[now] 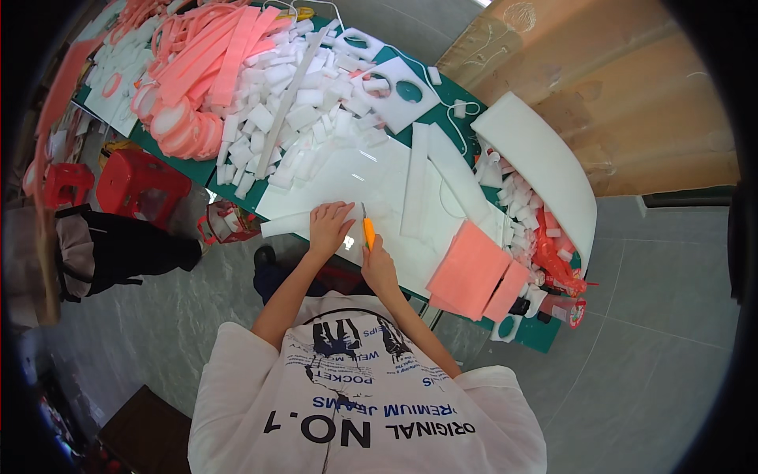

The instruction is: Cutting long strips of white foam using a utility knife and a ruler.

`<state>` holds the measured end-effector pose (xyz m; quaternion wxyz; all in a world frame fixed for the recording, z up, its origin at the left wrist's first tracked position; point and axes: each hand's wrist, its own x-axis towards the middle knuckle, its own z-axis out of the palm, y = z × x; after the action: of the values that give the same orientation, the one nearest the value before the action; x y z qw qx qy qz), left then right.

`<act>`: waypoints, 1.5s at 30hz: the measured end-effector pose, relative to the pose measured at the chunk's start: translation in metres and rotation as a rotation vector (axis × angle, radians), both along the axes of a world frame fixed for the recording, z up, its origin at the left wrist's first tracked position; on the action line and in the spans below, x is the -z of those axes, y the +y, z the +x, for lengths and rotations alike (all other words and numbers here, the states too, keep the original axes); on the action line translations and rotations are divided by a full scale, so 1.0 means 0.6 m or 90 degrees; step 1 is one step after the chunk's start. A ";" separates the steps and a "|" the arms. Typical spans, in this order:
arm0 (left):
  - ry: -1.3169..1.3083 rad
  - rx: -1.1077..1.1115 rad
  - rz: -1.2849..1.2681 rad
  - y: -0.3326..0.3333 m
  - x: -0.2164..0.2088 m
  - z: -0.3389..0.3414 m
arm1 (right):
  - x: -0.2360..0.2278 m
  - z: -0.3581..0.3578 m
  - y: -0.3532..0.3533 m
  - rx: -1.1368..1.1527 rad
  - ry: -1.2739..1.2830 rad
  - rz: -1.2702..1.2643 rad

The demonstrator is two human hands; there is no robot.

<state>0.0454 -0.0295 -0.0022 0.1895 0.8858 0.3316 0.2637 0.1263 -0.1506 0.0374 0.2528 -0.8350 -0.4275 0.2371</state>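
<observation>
My left hand (328, 225) lies with its fingers stretched out over the end of a white foam strip (286, 225), pressing it on a white board (375, 170). The strip sticks out to the left from under that hand. Just to the right, my right hand (380, 265) is closed around an orange utility knife (369, 232). Its thin blade points away from me, close to my left fingertips but apart from them. Whether the blade touches foam I cannot tell.
A heap of small white foam blocks (304, 118) covers the far table, beside pink foam strips (197, 71) and a long ruler-like bar (292, 99). Pink sheets (470, 272) and a large curved white foam piece (545, 166) lie to the right. Red stools (142, 186) stand left; a person is nearby.
</observation>
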 end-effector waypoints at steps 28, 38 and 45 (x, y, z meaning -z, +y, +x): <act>-0.010 -0.043 0.000 -0.002 0.005 0.011 | -0.021 0.000 0.023 0.018 -0.007 -0.133; -0.014 -0.047 0.001 -0.005 0.005 0.014 | -0.012 -0.008 0.018 0.030 -0.014 -0.098; -0.006 -0.056 0.006 -0.003 0.006 0.013 | -0.006 0.002 0.005 -0.004 -0.015 -0.079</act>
<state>0.0529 -0.0313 -0.0055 0.1748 0.8701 0.3680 0.2773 0.1274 -0.1475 0.0412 0.1942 -0.8505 -0.4177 0.2539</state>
